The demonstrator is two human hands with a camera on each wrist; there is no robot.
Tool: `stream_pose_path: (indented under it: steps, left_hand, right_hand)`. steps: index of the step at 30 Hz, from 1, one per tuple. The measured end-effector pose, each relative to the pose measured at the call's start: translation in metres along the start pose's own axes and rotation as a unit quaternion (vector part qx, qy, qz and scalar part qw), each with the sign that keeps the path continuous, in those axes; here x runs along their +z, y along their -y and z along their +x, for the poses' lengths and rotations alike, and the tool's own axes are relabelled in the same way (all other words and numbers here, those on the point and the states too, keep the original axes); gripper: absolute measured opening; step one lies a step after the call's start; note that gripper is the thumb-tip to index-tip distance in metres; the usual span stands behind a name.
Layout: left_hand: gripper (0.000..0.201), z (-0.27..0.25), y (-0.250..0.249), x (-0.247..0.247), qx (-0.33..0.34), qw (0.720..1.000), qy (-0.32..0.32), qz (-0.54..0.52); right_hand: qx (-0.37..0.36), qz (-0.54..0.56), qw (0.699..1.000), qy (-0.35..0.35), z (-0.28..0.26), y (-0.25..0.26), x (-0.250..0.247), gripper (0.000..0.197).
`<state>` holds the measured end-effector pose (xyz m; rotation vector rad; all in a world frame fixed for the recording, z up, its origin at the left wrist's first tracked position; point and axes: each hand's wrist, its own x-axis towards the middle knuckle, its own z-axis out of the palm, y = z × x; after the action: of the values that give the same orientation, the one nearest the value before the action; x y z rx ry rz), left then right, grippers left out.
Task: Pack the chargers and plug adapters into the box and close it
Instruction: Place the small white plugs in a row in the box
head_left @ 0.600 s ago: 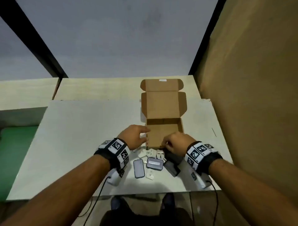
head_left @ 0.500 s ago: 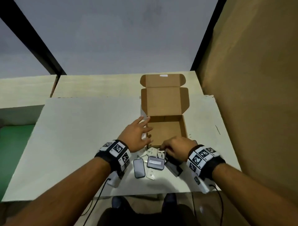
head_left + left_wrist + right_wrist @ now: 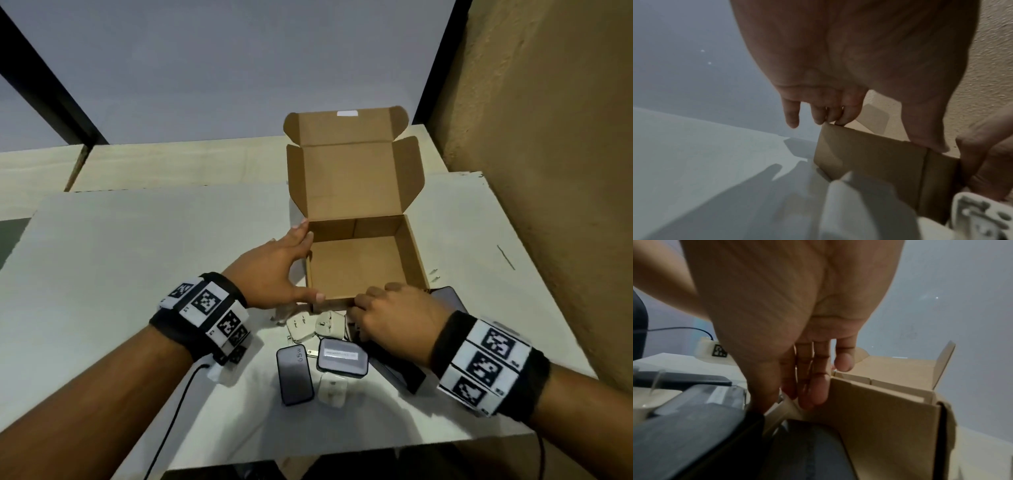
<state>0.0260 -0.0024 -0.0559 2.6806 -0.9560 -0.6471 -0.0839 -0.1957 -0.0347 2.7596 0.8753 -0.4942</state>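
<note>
An open brown cardboard box (image 3: 416,253) stands in the middle of the white table, empty, with its lid upright behind it. My left hand (image 3: 298,263) spans the box's left wall (image 3: 869,155): straight fingertips on the far corner's rim, thumb at the near corner. My right hand (image 3: 387,318) hangs over the near wall (image 3: 879,410), fingers (image 3: 812,394) pointing down against the cardboard, above the white plug adapters (image 3: 330,323). Chargers lie in front of the box: a dark flat one (image 3: 294,373), a grey labelled one (image 3: 342,358), a white one (image 3: 332,389), a black block (image 3: 397,370).
A rough tan wall (image 3: 548,171) rises close on the right of the table. Small metal bits (image 3: 434,274) lie right of the box, and another dark device (image 3: 445,298) sits behind my right hand. The table's near edge (image 3: 342,448) is just below the pile.
My left hand has uncurled at the box's near-left corner and spread along the left wall. My right hand has stayed at the near wall. The view has come closer.
</note>
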Motion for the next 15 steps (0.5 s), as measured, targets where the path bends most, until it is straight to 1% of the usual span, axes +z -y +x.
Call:
stream_pose_path:
  steps: [3,5,9,10,12,14,15]
  left_hand:
    - [0.115,0.003,0.002,-0.004,0.015,0.997,-0.015,0.073]
    - [0.117,0.006,0.002,-0.006,0.011,0.996,-0.014,0.093]
    - [0.114,0.007,0.003,-0.004,0.000,0.993,-0.017,0.119]
    - [0.114,0.008,0.004,-0.004,-0.004,0.992,-0.019,0.128]
    - [0.114,0.009,0.000,-0.005,-0.019,0.990,-0.017,0.137]
    - [0.111,0.011,-0.002,-0.005,-0.028,0.990,-0.012,0.137]
    - [0.110,0.012,-0.003,-0.005,-0.030,0.991,-0.011,0.132]
  right_hand:
    - [0.012,0.012,1.000,0.015,0.002,0.001,0.003,0.029]
    - [0.022,0.027,0.999,0.010,0.005,0.001,0.004,0.025]
    - [0.034,0.113,0.993,0.010,0.001,0.003,-0.013,0.030]
    - [0.037,0.128,0.991,-0.002,-0.002,0.003,-0.020,0.030]
    - [0.056,0.154,0.984,-0.065,-0.005,0.000,-0.032,0.032]
    - [0.095,0.160,0.973,-0.134,0.001,-0.009,-0.036,0.031]
    - [0.126,0.145,0.970,-0.149,0.008,-0.014,-0.034,0.029]
